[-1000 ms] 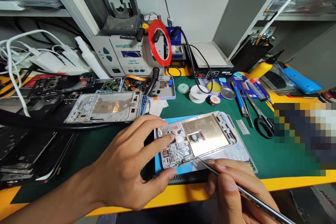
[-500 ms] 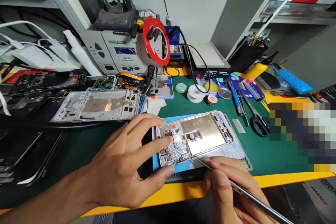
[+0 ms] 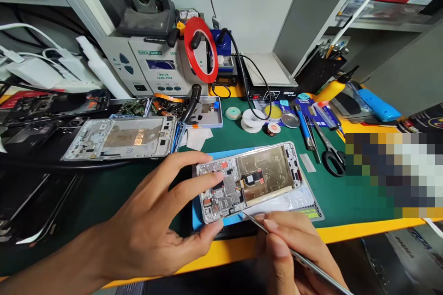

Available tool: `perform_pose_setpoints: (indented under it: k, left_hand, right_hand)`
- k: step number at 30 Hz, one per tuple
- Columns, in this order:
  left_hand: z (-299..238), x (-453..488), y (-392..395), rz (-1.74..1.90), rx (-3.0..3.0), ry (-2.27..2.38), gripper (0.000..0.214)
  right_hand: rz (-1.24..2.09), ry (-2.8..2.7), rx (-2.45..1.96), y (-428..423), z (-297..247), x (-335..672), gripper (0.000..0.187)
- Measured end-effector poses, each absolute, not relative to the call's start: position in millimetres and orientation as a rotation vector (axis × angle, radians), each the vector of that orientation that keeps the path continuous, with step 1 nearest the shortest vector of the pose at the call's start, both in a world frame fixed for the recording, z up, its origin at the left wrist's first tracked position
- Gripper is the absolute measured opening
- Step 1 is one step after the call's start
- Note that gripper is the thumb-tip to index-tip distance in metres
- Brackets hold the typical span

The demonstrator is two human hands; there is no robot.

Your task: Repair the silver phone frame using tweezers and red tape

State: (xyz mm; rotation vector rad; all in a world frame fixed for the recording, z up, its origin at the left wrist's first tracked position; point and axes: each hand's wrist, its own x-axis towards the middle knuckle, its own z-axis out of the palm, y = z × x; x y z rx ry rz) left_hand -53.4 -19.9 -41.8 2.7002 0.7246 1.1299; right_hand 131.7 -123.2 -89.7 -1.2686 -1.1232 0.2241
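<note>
An opened phone lies tilted on a blue-and-white pad, its circuit board at the left and a bare metallic bay at the right. My left hand grips the phone's left end: thumb at the near edge, one finger pressing on the board, another at the far edge. Metal tweezers are pinched in my right hand, tip beside the phone's near edge close to the board. Whether the tip touches the frame, I cannot tell.
A second phone frame lies at the left, before trays of parts. Behind stand a soldering station and a hot plate. Solder spools, scissors and a blue-handled knife lie beyond the pad. A yellow edge borders the mat.
The tweezers' tip has drawn slightly back and left from the phone's near edge. The phone has tilted a little under my left hand, and its metal bay looks darker. The whole view has shifted slightly.
</note>
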Motion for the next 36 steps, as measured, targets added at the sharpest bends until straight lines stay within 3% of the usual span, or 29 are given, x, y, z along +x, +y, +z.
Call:
perform_pose_setpoints:
  k: [12, 22, 36]
  left_hand:
    - [-47, -51, -21, 1.176, 2.75, 0.612, 0.043]
    - [-44, -50, -22, 1.16, 2.79, 0.62, 0.038]
    - [-49, -52, -25, 1.142, 2.682, 0.734, 0.057]
  right_hand:
    - [0.195, -1.083, -1.316, -123, -87, 131, 0.024]
    - [0.234, -1.151, -1.309, -123, -84, 134, 0.035]
    - [0.219, -1.439, -1.245, -131, -95, 161, 0.054]
